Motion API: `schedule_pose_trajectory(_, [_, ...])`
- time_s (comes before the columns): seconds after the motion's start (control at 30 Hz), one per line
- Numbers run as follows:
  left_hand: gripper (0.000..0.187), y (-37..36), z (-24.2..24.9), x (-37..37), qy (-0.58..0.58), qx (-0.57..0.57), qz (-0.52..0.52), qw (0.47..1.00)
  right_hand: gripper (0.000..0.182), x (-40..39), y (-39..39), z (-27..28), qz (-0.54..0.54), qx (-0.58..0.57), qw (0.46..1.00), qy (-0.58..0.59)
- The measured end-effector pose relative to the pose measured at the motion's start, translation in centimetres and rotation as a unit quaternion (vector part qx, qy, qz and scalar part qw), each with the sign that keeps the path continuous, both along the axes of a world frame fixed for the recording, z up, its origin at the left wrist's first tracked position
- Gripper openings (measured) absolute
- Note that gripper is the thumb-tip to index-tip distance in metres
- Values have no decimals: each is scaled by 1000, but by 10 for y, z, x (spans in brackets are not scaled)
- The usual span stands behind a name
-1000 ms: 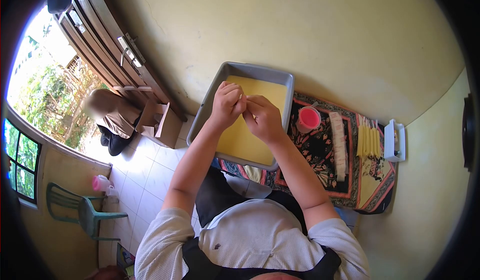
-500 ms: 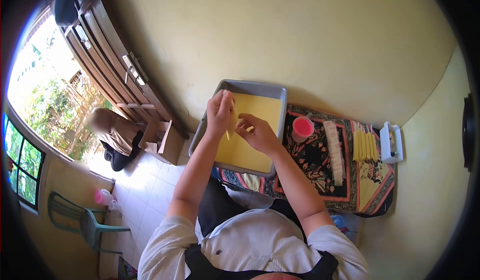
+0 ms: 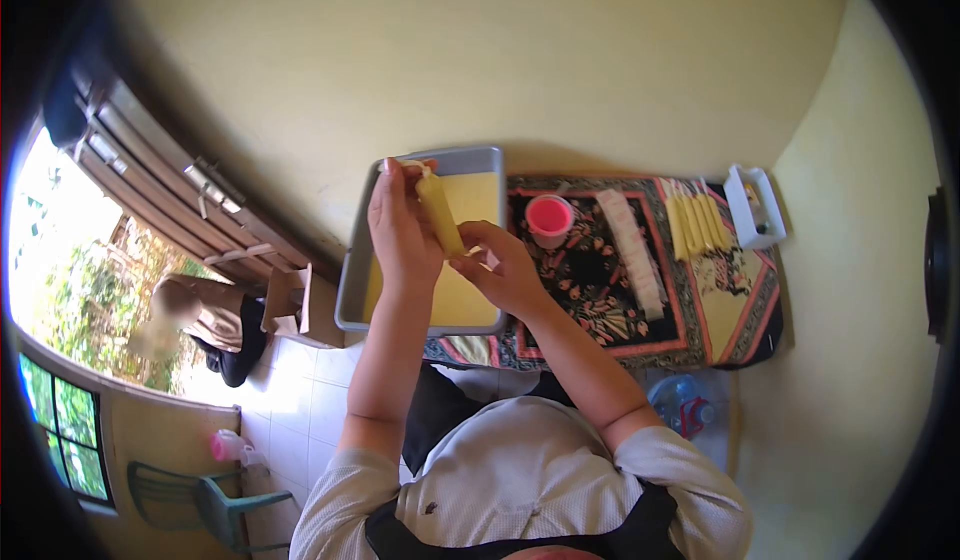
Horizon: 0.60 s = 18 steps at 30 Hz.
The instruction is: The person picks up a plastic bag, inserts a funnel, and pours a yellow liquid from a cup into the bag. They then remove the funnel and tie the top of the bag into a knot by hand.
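My left hand (image 3: pixel 400 228) is closed around the upper part of a slim plastic tube bag (image 3: pixel 436 210) filled with pale yellow liquid. The bag hangs tilted, its narrow top end near my left fingertips. At its lower end, the curled thumb and fingers of my right hand (image 3: pixel 500 268) take hold of it. Both hands are above a grey tub (image 3: pixel 350 285) of yellow liquid. Right of the tub, on a patterned cloth (image 3: pixel 590 290), are a pink container (image 3: pixel 550 218), a long strip of whitish plastic (image 3: pixel 632 255) and several filled yellow tube bags (image 3: pixel 697 222) in a row.
A pale basket (image 3: pixel 752 208) with small items stands at the cloth's right end. A cardboard box (image 3: pixel 318 305) is left of the tub. Another person (image 3: pixel 215 320) sits near the open door (image 3: pixel 190 170). A green chair (image 3: pixel 215 505) and a water jug (image 3: pixel 682 405) are lower down.
The tube bag has come into clearer sight, tilted between my hands. My right fingers have closed in on its lower end. The view has shifted, so the table things appear further left.
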<state>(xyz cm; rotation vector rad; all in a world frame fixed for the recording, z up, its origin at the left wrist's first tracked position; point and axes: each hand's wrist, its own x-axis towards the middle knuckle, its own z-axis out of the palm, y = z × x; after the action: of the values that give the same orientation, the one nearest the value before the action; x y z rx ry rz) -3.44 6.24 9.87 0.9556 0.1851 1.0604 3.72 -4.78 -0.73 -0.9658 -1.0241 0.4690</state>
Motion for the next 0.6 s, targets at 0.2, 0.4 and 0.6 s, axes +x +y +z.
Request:
schedule_pose_trajectory(0.2, [47, -60, -19, 34, 39, 98, -76, 992, 34, 25, -51, -9, -109, 91, 988, 59])
schedule_pose_trajectory(0.4, [68, -129, -82, 85, 157, 343, -135, 916, 30, 95, -129, -36, -338, 8, 941, 6])
schedule_pose_trajectory(0.6, [76, -181, -194, 191, 217, 321, -235, 892, 26, 155, -195, -80, -551, -241, 776, -189])
